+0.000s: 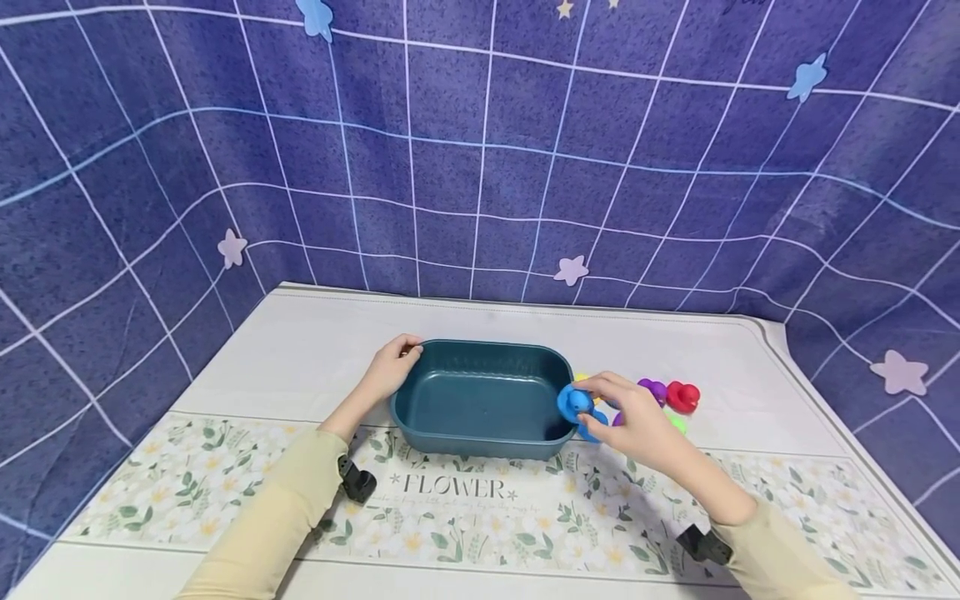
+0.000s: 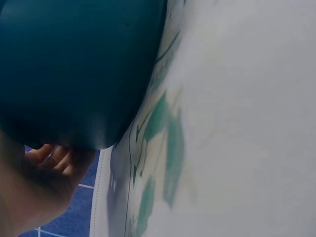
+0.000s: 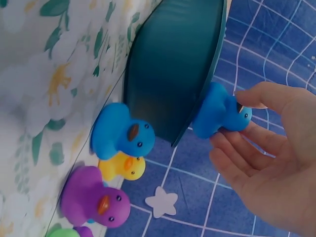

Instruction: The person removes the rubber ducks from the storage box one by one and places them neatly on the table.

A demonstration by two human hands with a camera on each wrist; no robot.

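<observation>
A dark teal rectangular basin [image 1: 480, 446] stands on the table. My left hand [image 1: 388, 367] grips its back left corner, thumb over the rim and the other fingers outside, seen below the basin wall in the left wrist view. At the basin's right rim, my right hand [image 1: 633, 417] pinches a blue rubber duck [image 3: 217, 111] between thumb and fingers. A second blue rubber duck [image 3: 118, 133] sits on the table close against the basin's right side. Beside it are a yellow duck [image 3: 122, 168] and a purple duck [image 3: 91, 197], partly hidden by my right hand in the head view.
Farther right lie a red duck [image 1: 682, 397], another purple duck [image 1: 652, 390] and a light green duck [image 1: 677, 422]. A flowered cloth strip [image 1: 480, 533] runs across the white table front. A blue grid-patterned curtain [image 1: 480, 150] hangs behind and at both sides.
</observation>
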